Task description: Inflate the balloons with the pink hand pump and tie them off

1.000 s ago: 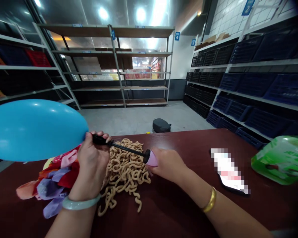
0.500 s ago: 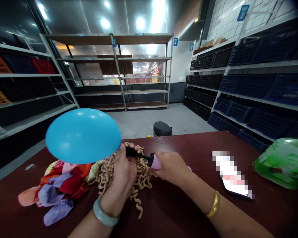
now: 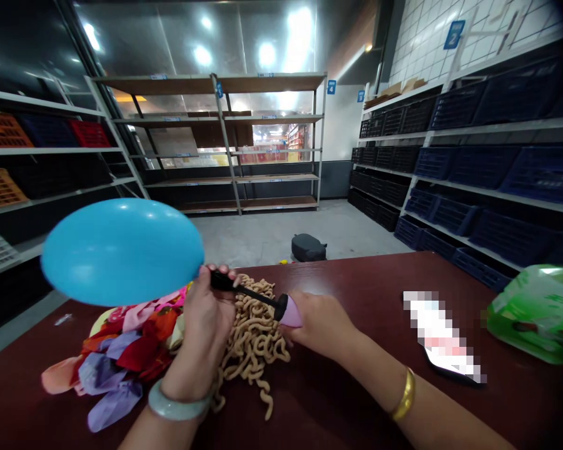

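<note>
Left grip point(image 3: 209, 319) hugs the pump point(image 3: 281, 307) and balloon point(image 3: 122, 253) — whose neck is hidden. Right grip point(image 3: 321, 322) squeezes the purple end point(image 3: 291, 314) — mostly covered.

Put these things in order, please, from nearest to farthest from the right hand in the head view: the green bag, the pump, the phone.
1. Pump: nearest, held in the right hand.
2. Phone: on the table, to the right of the hand.
3. Green bag: farthest, at the right edge, beyond the phone.

Storeroom or warehouse by look; tall metal racks point(image 3: 274, 84); rows of plastic crates point(image 3: 484, 167); blue numbered signs point(image 3: 454, 35)
</note>
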Demonstrator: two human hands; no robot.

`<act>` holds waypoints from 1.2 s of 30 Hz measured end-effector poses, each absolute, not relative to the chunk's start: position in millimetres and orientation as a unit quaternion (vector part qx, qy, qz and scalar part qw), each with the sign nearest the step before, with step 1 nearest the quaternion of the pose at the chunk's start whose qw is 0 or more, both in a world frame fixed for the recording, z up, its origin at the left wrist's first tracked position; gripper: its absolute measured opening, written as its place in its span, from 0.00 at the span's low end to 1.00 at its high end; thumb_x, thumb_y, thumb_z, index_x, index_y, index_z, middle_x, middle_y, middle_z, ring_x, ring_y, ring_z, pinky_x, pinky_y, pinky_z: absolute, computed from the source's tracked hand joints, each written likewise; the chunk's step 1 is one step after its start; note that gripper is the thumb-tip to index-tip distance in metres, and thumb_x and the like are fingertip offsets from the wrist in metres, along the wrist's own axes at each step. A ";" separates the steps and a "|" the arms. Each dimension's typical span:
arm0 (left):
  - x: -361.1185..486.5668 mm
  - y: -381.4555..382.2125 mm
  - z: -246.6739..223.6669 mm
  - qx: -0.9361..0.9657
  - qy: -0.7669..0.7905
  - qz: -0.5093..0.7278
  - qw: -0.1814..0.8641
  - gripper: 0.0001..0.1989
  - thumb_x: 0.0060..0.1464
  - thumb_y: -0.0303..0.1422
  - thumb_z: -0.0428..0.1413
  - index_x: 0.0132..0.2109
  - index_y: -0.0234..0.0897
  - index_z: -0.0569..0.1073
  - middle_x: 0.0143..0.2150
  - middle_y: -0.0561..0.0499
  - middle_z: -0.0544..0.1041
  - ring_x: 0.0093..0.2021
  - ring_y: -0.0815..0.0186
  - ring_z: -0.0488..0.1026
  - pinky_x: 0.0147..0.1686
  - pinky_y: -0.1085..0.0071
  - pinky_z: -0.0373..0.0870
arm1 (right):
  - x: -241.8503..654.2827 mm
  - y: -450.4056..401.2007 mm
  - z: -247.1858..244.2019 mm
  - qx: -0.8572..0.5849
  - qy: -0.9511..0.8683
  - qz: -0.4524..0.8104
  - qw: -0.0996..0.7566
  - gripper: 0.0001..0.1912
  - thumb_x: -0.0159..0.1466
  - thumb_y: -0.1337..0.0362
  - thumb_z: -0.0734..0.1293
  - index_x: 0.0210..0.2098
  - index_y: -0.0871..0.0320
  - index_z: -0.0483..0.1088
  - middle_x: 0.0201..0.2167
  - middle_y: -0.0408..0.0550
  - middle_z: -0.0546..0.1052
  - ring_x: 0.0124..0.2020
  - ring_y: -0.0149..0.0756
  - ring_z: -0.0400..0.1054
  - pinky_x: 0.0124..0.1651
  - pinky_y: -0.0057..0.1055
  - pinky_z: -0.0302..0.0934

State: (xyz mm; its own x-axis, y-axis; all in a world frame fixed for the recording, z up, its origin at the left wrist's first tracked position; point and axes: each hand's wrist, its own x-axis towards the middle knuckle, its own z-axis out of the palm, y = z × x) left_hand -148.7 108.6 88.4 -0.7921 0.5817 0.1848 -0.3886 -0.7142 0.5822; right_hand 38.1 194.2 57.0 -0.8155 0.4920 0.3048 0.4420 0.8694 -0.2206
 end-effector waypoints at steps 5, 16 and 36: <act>-180.2 99.9 92.4 0.168 0.257 0.923 0.233 0.10 0.56 0.35 0.56 0.31 0.35 0.65 0.26 0.52 0.68 0.26 0.68 0.66 0.24 0.74 0.64 | 39.6 202.6 56.2 -0.245 -0.955 0.060 0.155 0.21 0.58 0.46 0.64 0.41 0.55 0.64 0.35 0.48 0.77 0.34 0.42 0.72 0.31 0.32 0.54; -119.2 119.7 71.7 0.202 0.276 0.908 0.243 0.09 0.54 0.34 0.59 0.33 0.36 0.66 0.29 0.53 0.67 0.29 0.68 0.67 0.29 0.72 0.66 | 42.7 205.5 55.5 -0.245 -0.955 0.040 0.165 0.20 0.57 0.47 0.65 0.39 0.55 0.63 0.33 0.48 0.77 0.33 0.43 0.73 0.30 0.32 0.52; -164.3 102.3 98.7 0.182 0.270 0.911 0.254 0.08 0.59 0.32 0.53 0.31 0.35 0.66 0.28 0.51 0.67 0.28 0.68 0.66 0.25 0.72 0.65 | 38.4 198.6 57.8 -0.243 -0.953 0.072 0.166 0.20 0.58 0.46 0.65 0.41 0.55 0.64 0.35 0.47 0.77 0.35 0.42 0.72 0.32 0.32 0.55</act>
